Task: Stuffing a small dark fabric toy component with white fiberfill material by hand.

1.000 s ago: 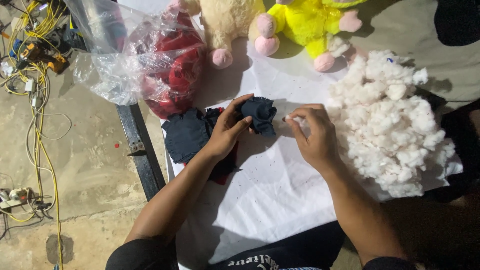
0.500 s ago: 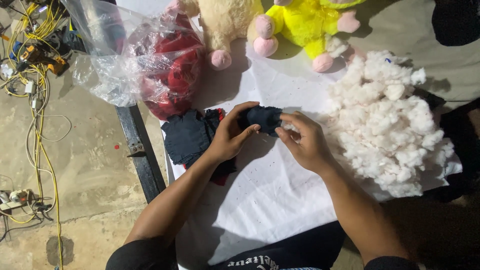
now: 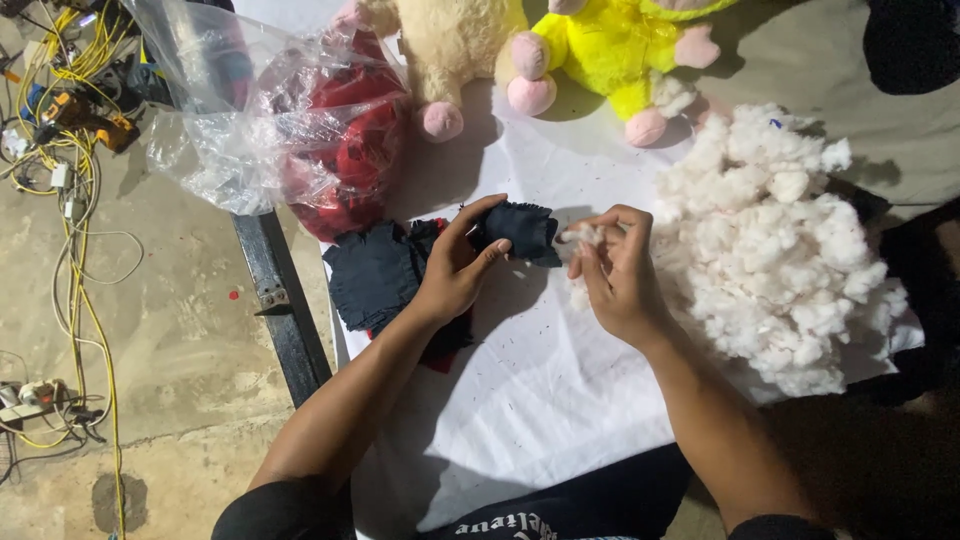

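A small dark navy fabric piece point(image 3: 522, 230), soft and crumpled with a frilled edge, is held above the white sheet point(image 3: 540, 400) near the middle of the view. More navy fabric point(image 3: 375, 275), with a red edge beneath it, is spread at nine o'clock from it. A heap of white stuffing point(image 3: 780, 240) is piled at three o'clock, a clear plastic bag point(image 3: 240, 120) holding red cloth is seen at ten o'clock, and a cream plush toy point(image 3: 450, 50) and a yellow plush toy point(image 3: 610, 50) are laid at twelve o'clock. Yellow cables point(image 3: 60, 200) are strewn on the floor far at nine o'clock. The navy piece is gripped by the left hand point(image 3: 455, 270), thumb and fingers closed round its left end. A small tuft of stuffing point(image 3: 580, 236) is pinched in the narrowed fingertips of the right hand point(image 3: 615, 270), just beside the piece's right end.
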